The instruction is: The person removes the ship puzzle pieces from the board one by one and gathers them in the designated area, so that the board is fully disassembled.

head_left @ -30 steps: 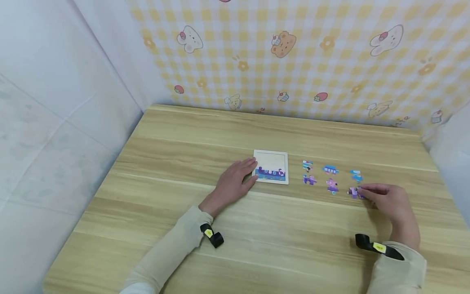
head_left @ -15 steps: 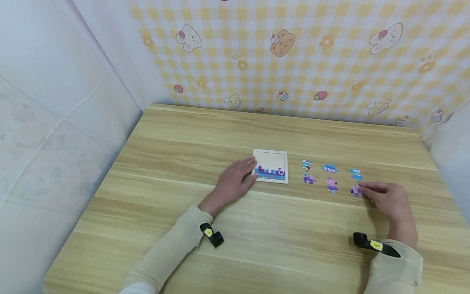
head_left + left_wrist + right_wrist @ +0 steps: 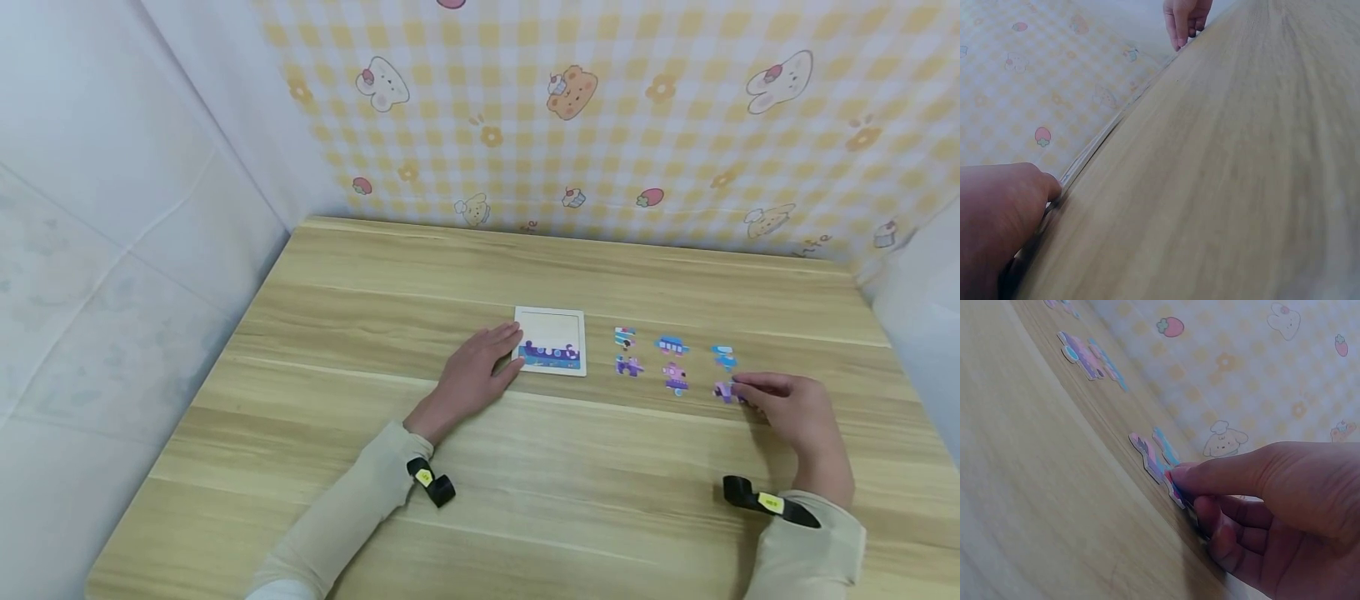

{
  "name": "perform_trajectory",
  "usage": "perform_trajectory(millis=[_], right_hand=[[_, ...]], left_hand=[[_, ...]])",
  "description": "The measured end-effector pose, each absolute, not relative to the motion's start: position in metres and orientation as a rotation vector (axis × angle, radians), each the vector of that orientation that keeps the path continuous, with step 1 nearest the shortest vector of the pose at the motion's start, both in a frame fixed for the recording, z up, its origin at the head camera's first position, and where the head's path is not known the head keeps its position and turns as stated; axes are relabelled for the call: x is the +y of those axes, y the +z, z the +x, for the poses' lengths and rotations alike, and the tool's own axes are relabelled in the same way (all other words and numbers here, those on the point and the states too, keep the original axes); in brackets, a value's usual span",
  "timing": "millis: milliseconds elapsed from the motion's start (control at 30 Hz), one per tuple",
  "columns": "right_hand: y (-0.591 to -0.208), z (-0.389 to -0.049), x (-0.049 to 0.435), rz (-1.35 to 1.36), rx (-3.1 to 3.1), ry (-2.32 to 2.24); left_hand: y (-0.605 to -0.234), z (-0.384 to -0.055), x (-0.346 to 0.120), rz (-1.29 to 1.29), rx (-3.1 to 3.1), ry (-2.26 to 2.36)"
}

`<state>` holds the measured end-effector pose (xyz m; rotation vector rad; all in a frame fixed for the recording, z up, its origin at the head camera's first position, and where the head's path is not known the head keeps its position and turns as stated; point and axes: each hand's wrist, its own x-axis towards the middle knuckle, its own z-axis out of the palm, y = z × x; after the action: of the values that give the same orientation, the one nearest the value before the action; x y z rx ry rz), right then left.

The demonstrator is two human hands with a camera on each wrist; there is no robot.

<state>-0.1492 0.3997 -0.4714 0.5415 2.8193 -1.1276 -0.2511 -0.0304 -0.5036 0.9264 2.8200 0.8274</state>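
Note:
My left hand (image 3: 472,367) lies with its fingers extended over the left edge of a square white puzzle tray (image 3: 549,312). Blue and purple pieces fill the tray's lower part; its upper part shows a pale base. On the right, my right hand (image 3: 798,412) pinches the right end of a purple puzzle piece (image 3: 722,391). In the right wrist view, thumb and forefinger meet at that purple piece (image 3: 1147,456), close on the tabletop, and partly cover it. The left wrist view shows the left thumb (image 3: 1029,187) low beside the table surface.
Between tray and right hand lie loose puzzle pieces: a blue one (image 3: 671,345), a pink and purple one (image 3: 676,377), a purple one (image 3: 628,366), a multicoloured one (image 3: 625,337) and a light blue one (image 3: 723,356). A checked curtain (image 3: 495,167) hangs behind the wooden table (image 3: 525,500).
My right hand has shifted slightly left at the purple puzzle piece, covering its right end throughout. The left hand stays on the tray's edge.

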Motion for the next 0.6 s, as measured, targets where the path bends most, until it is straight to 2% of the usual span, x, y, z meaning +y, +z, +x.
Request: perform_trajectory(millis=[600], right_hand=[[-0.459, -0.147, 0.403, 0.552, 2.780, -1.295]], left_hand=[[-0.504, -0.251, -0.031, 0.936, 2.820, 0.819]])
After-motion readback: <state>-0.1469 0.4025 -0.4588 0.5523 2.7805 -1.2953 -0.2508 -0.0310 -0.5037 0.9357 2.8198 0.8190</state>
